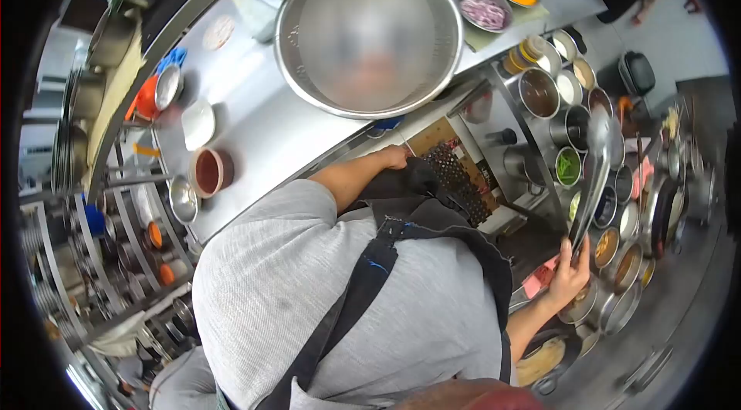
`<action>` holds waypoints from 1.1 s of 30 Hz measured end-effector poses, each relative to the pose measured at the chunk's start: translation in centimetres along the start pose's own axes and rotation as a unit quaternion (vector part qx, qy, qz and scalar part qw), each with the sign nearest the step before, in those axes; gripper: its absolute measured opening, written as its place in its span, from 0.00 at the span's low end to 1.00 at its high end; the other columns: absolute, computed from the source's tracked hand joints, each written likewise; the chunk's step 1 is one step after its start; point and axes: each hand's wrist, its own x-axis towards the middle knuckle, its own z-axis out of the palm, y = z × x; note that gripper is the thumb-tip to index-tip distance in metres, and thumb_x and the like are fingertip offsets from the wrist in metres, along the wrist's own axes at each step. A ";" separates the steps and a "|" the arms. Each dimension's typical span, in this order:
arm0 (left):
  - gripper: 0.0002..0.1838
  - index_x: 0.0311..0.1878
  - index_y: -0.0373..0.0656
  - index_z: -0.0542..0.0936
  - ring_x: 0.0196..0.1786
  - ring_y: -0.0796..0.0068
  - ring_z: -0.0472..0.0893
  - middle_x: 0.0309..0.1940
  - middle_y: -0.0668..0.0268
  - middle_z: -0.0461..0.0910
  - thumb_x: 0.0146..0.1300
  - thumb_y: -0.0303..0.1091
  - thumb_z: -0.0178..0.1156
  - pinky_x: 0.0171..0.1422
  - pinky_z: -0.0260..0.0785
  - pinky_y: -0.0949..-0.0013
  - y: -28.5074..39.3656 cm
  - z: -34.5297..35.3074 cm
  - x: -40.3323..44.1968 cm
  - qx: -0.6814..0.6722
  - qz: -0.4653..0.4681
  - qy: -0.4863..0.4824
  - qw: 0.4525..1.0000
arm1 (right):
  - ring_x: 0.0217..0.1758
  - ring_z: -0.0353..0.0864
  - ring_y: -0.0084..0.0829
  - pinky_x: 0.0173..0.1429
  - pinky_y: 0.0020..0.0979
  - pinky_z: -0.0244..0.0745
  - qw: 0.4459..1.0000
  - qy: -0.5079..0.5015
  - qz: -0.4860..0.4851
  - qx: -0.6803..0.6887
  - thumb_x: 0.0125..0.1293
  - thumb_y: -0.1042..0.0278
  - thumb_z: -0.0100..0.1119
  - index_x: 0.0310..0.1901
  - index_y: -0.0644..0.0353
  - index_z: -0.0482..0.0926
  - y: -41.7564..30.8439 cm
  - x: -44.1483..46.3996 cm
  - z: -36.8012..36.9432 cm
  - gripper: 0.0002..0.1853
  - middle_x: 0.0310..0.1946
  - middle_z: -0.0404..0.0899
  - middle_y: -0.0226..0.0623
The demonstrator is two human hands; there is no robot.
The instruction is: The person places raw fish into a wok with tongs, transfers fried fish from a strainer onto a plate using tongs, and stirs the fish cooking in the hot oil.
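Observation:
My right hand (570, 282) is closed around the lower end of a pair of long shiny metal tongs (596, 182). Their blurred far ends point up over the small containers on the right. A metal pot with green strips (568, 166) lies just left of the tongs. Close to my body, my left hand (394, 157) is curled against the dark cloth of the apron (421, 177); what its fingers hold, if anything, is hidden. Beyond that hand, a large round steel bowl (370, 107) stands at the counter's edge, its inside blurred.
On the steel counter (255, 93) are a tub of red sauce (210, 172), a white dish (198, 123) and a bowl of sliced onion (484, 13). Several sauce and food pots line the right side. A patterned cardboard box (451, 171) sits below. Shelves of dishes stand at left.

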 end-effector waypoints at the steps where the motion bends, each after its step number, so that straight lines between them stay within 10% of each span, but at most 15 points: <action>1: 0.21 0.47 0.38 0.81 0.48 0.52 0.81 0.45 0.49 0.81 0.50 0.37 0.55 0.51 0.73 0.56 -1.1 0.7 -0.3 -0.011 -0.019 0.018 1.000 | 0.28 0.69 0.14 0.29 0.15 0.62 0.997 -0.036 -0.065 -0.003 0.64 0.75 0.60 0.59 0.70 0.72 0.3 2.2 0.9 0.21 0.37 0.79 0.31; 4: 0.20 0.45 0.38 0.82 0.40 0.53 0.83 0.40 0.49 0.82 0.54 0.40 0.54 0.43 0.76 0.56 -4.0 2.1 -0.4 -0.069 -0.080 0.027 0.994 | 0.45 0.79 0.31 0.51 0.29 0.72 0.978 -0.123 -0.143 -0.090 0.58 0.75 0.66 0.55 0.75 0.73 -7.0 6.0 5.2 0.24 0.43 0.81 0.47; 8: 0.18 0.39 0.40 0.83 0.25 0.58 0.83 0.28 0.54 0.83 0.59 0.42 0.50 0.31 0.77 0.59 -8.2 6.0 2.6 -0.102 -0.055 0.052 0.992 | 0.42 0.83 0.37 0.50 0.30 0.73 0.949 -0.134 -0.235 -0.163 0.54 0.68 0.70 0.53 0.71 0.76 -9.3 8.4 8.4 0.26 0.42 0.82 0.50; 17: 0.14 0.43 0.38 0.81 0.34 0.68 0.82 0.33 0.58 0.83 0.60 0.38 0.58 0.41 0.73 0.66 -3.7 4.4 12.5 -0.208 0.093 -0.069 0.971 | 0.41 0.81 0.41 0.48 0.35 0.74 0.989 -0.001 0.002 -0.150 0.52 0.55 0.70 0.53 0.69 0.76 1.5 -0.4 1.0 0.31 0.40 0.81 0.49; 23: 0.14 0.38 0.37 0.82 0.32 0.69 0.80 0.31 0.61 0.83 0.60 0.40 0.58 0.39 0.71 0.66 17.4 2.7 12.2 -0.128 0.049 -0.173 0.975 | 0.42 0.81 0.47 0.49 0.38 0.73 0.944 0.208 0.238 -0.091 0.51 0.52 0.69 0.52 0.66 0.78 5.0 -14.1 -6.1 0.30 0.37 0.82 0.51; 27: 0.19 0.29 0.38 0.83 0.30 0.70 0.80 0.24 0.59 0.81 0.61 0.46 0.56 0.37 0.71 0.65 36.0 4.8 8.7 0.137 0.407 -0.161 0.889 | 0.41 0.83 0.42 0.48 0.35 0.74 0.884 0.346 0.301 -0.090 0.52 0.53 0.70 0.53 0.67 0.77 6.6 -22.3 -8.5 0.31 0.37 0.82 0.50; 33: 0.11 0.39 0.40 0.82 0.41 0.54 0.81 0.37 0.56 0.82 0.62 0.36 0.56 0.46 0.74 0.61 56.6 14.7 -4.8 0.086 0.719 -0.203 0.659 | 0.42 0.81 0.28 0.48 0.28 0.73 0.714 0.547 0.435 -0.040 0.55 0.60 0.68 0.56 0.68 0.75 7.8 -31.5 -13.8 0.29 0.41 0.83 0.46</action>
